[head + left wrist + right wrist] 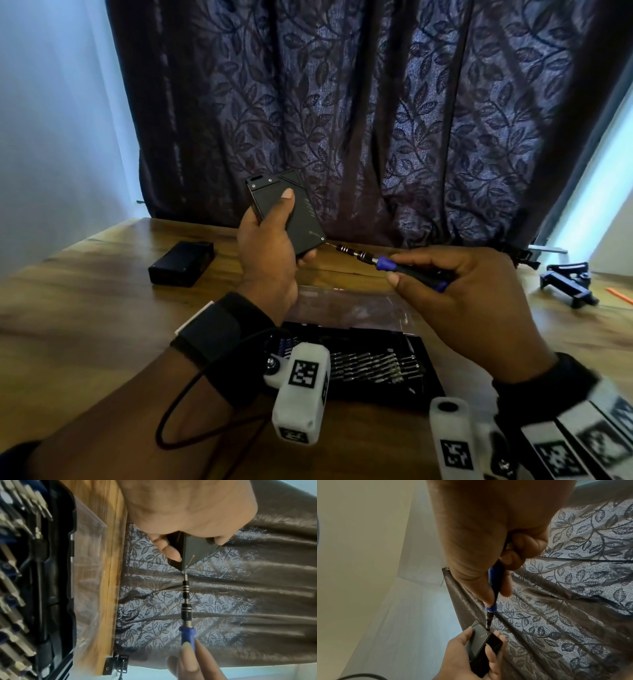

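Far left on the wooden table (85, 308) I see a small black box (181, 263). My left hand (269, 250) is wrapped around a flat black case (306, 219), held up above the table. A tray of bits (376, 368) lies below. The blue screwdriver (383, 263) tip touches the case's low corner. My right hand (459, 287) pinches its handle.

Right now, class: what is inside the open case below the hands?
Rows of metal bits sit in the case. In the head view the left wrist camera covers its left part, so that part is hidden.
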